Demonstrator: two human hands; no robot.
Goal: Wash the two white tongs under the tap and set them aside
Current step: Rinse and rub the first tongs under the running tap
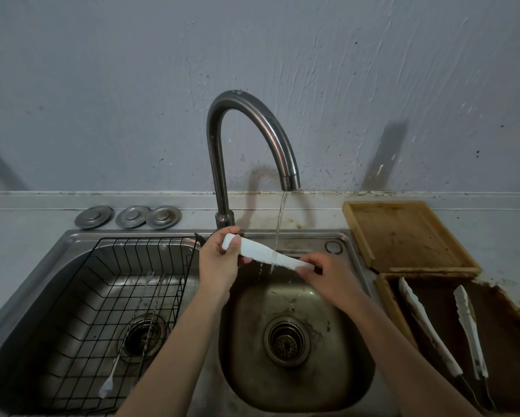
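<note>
While water runs in a thin stream from the curved steel tap [249, 139], a person holds a white tong [261, 255] crosswise under it, directly above the right-hand sink basin [337, 365]. The left hand [218, 263] grips the tong's end on the side left of the tap's stream, thumb and fingers curled round it; the right hand [325, 276] pinches the opposite end, right of the stream, and drops fall from the tong's underside. No brand, label or lettering can be read on anything in view. Right of the tap, two more white tongs [451, 332] lie side by side in a dark wooden tray [386, 299], their lower handle ends dim and hard to make out, and the tray itself is cut off by the right edge. Just behind that tray sits a second wooden tray [403, 236]. Left of the tap, a black wire rack [102, 284] sits in the left-hand basin with long thin utensils [132, 332] lying in it; what kind they are cannot be told. Three round metal plugs [129, 217] rest on the counter left of the tap's base, which the left hand partly hides. Both forearms run out of the bottom edge.
</note>
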